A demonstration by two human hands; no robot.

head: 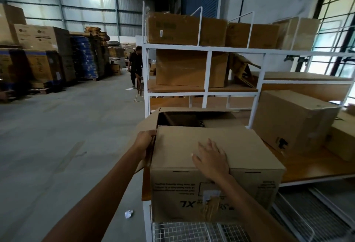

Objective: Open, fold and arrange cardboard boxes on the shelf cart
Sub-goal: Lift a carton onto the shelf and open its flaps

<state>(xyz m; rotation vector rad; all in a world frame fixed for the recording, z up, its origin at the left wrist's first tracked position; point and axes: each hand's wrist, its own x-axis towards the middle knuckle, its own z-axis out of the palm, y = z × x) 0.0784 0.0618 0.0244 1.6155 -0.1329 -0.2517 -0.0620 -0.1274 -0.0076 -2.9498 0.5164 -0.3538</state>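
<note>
Box (215,165) sits at the near corner of the cart (207,47), on its wooden deck, printed side toward you and upside down. Your right hand (211,160) lies flat and open on the near top flap, pressing it down and gripping nothing. Your left hand (145,142) curls round the left side flap at the box's corner and holds it. The far flaps are still up and the inside shows dark, so the top is only half closed. Several closed boxes already stand on the upper shelves and one beside yours on the deck, so the job looks well along. Left to do, I judge: fold the remaining flaps and set this box in line.
</note>
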